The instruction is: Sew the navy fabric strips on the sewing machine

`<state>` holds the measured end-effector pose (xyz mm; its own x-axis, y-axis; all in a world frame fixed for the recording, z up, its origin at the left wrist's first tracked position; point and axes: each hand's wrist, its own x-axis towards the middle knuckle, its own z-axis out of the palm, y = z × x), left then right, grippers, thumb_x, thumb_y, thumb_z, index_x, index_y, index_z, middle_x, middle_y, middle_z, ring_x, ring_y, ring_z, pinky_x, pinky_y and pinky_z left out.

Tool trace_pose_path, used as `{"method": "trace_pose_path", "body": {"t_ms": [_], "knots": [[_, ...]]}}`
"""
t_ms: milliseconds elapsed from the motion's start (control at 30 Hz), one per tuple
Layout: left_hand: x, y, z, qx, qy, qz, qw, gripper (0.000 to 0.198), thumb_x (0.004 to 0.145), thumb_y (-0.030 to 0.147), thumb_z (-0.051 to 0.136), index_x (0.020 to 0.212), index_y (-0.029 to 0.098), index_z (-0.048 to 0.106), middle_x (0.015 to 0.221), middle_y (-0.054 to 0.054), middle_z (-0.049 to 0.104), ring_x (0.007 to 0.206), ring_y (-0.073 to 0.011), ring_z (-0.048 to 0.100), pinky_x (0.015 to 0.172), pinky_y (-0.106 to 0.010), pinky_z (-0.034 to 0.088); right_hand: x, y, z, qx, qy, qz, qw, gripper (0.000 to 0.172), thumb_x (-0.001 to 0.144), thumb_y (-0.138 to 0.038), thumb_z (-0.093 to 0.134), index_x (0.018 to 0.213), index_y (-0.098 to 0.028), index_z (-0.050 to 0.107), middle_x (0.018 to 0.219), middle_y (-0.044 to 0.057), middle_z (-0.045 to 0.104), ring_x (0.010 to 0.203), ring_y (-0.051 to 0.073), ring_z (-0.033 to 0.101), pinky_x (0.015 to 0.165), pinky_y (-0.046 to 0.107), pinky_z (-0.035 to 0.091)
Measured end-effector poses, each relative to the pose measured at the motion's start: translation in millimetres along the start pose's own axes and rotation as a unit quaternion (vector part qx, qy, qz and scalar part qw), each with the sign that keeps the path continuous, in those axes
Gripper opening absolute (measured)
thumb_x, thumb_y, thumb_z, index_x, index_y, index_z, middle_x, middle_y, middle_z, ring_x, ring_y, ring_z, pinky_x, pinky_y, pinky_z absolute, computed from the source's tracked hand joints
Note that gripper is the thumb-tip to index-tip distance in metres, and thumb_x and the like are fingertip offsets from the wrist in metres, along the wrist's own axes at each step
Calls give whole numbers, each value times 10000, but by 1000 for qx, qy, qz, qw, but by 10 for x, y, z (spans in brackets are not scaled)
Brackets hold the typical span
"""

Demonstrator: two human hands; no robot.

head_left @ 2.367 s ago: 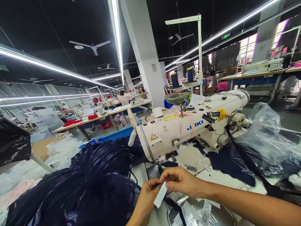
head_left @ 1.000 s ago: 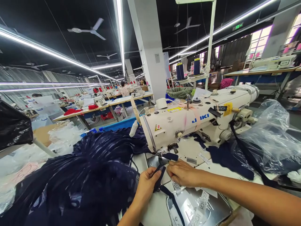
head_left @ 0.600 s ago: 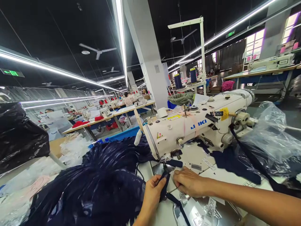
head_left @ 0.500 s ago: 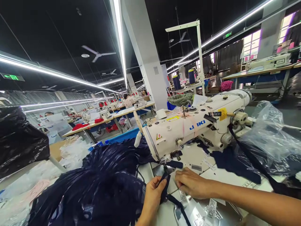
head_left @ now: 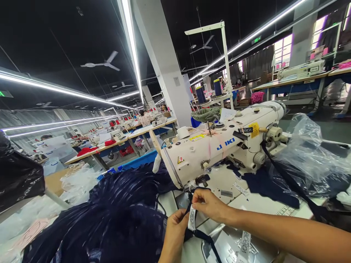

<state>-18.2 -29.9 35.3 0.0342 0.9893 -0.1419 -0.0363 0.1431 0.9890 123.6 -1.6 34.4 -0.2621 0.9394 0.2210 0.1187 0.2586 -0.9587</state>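
1. A white label [head_left: 191, 219] was held between the two hands, over a navy strap [head_left: 205, 236] just in front of a sewing machine [head_left: 189, 164].
2. The label's upper end was pinched in the right hand's [head_left: 207, 204] grip; the strap was pinched in the left hand's [head_left: 175, 228], though whether the label's lower end was caught there too could not be told.
3. The label could be skewed, it was judged, if either pinch were loosened.
4. Fingertips could be hurt if the machine were run with the hands so near its needle end.
5. Spare labels [head_left: 246, 241] in the metal tray [head_left: 203, 247] could be scattered by the low-held right forearm [head_left: 263, 227].
6. "valege" was apparently printed on the label, a spare and, partly covered, a black tag [head_left: 245, 130]; "JUKI", its second letter part-hidden, was shown in blue on the machine.
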Motion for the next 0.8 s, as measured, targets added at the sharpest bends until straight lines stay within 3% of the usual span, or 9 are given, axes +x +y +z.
{"method": "trace_pose_path", "body": {"t_ms": [167, 300, 467, 667, 800], "knots": [[6, -36, -12, -44, -3, -25, 999, 459, 450, 569, 742, 540, 140, 603, 431, 47, 455, 400, -69, 350, 406, -197, 274, 2, 27, 14, -10, 21, -27, 999, 79, 643, -125, 505, 608, -177, 458, 606, -36, 469, 625, 124, 442, 634, 246, 353], [-1, -93, -14, -31, 10, 5, 999, 418, 453, 475, 779, 678, 140, 670, 522, 25, 539, 448, -85, 416, 446, -203, 314, -30, 33, 19, -5, 33, -41, 999, 70, 653, -151, 509, 613, -179, 459, 620, -32, 472, 645, 130, 444, 628, 245, 347], [-15, -95, -8, -22, 22, 1, 999, 377, 440, 451, 788, 631, 151, 660, 517, 32, 531, 450, -87, 421, 458, -209, 347, -42, 19, 20, 5, 33, -35, 999, 53, 657, -166, 493, 615, -177, 463, 616, -29, 468, 637, 134, 434, 622, 255, 337], [3, -90, 32, -15, 22, -14, 1000, 436, 388, 508, 785, 591, 149, 645, 508, 16, 534, 456, -103, 436, 448, -218, 359, -66, -80, 25, 17, 16, -7, 1000, 66, 645, -140, 510, 615, -172, 460, 611, -35, 458, 629, 121, 441, 614, 240, 351], [-112, -32, -116, 38, 13, 55, 998, 425, 437, 563, 756, 530, 167, 632, 525, -2, 554, 512, -133, 485, 518, -245, 412, -159, -139, -63, 40, -60, -49, 996, 80, 655, -121, 517, 718, -168, 506, 665, -28, 523, 690, 125, 507, 662, 232, 398]]}}
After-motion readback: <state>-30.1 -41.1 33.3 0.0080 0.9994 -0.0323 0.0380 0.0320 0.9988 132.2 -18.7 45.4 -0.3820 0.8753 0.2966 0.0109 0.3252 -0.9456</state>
